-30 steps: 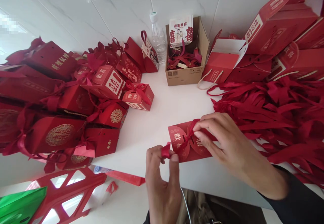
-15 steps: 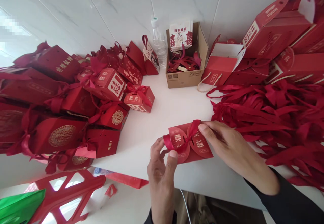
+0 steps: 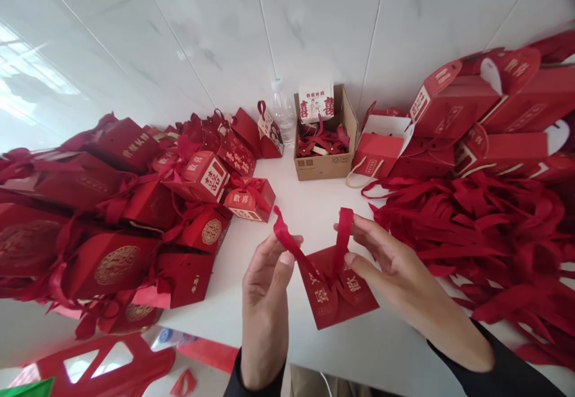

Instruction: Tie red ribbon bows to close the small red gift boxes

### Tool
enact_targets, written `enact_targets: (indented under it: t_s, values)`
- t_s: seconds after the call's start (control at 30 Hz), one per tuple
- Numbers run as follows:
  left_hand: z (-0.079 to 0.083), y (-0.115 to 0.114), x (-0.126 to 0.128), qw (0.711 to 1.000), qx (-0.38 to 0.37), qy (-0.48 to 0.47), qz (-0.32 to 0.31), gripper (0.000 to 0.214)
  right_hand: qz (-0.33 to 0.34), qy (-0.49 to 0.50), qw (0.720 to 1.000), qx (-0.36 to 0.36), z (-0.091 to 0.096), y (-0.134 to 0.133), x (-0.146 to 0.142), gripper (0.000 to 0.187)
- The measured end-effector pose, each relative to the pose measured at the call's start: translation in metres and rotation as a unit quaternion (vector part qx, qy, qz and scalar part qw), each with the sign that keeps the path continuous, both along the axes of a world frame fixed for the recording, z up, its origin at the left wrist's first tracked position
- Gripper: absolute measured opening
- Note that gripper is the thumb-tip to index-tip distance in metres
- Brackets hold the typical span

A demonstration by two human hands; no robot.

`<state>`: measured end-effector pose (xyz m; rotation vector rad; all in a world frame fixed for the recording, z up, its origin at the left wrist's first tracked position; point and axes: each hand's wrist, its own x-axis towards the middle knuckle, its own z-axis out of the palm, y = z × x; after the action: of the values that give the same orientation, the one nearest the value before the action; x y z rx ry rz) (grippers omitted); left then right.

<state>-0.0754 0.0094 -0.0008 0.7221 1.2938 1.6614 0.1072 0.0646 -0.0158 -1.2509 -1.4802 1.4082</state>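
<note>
A small red gift box (image 3: 341,304) with gold lettering sits on the white table in front of me, its top flaps meeting in the middle. A red ribbon (image 3: 306,263) is knotted or crossed at the centre of those flaps, and its two ends rise apart. My left hand (image 3: 268,289) pinches one end between thumb and fingers, left of the box, with a loose tail sticking up past the fingertips. On the other side, my right hand (image 3: 390,271) holds the other end, which loops up at its fingertips.
Finished-looking red boxes with bows (image 3: 112,259) are piled at the left. A cardboard box (image 3: 321,171) of red pieces and a plastic bottle (image 3: 283,112) stand by the tiled wall. Loose red ribbons (image 3: 476,229) heap at the right, below more red boxes (image 3: 467,106).
Both ribbon ends are now lifted up from the box, and my left hand has moved left, away from it. The box has turned slightly, and the view has tilted up.
</note>
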Motion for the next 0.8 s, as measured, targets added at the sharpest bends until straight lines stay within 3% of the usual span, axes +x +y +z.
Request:
enact_targets:
  t_s: [0.1,0.27,0.47,0.6,0.7,0.73,0.8]
  values:
    - [0.008,0.015,-0.004,0.999,0.034,0.006,-0.013,0.029,0.005,0.075,0.997,-0.003,0.014,0.012,-0.008,0.059]
    - [0.019,0.031,-0.005,0.996,0.081,0.034,-0.007,0.032,-0.008,0.077,0.994,0.077,0.033,0.023,-0.018,0.055]
    - [0.015,0.032,-0.011,0.998,0.05,0.04,0.031,0.046,-0.021,0.06,0.997,0.051,0.033,0.029,-0.015,0.062]
    - [-0.007,0.012,-0.022,0.989,-0.02,0.098,0.113,0.052,-0.066,0.015,0.997,-0.031,0.016,0.031,0.003,0.083]
    - [-0.026,-0.022,-0.023,0.962,-0.105,0.183,0.177,0.033,-0.07,-0.01,0.995,-0.074,-0.001,0.024,0.016,0.087]
    - [-0.031,-0.034,-0.02,0.954,-0.143,0.203,0.166,0.027,-0.069,-0.022,0.994,-0.08,-0.005,0.021,0.019,0.082]
    - [-0.038,-0.057,-0.009,0.948,-0.214,0.223,0.079,0.05,-0.056,-0.047,0.994,-0.084,-0.01,0.013,0.022,0.066]
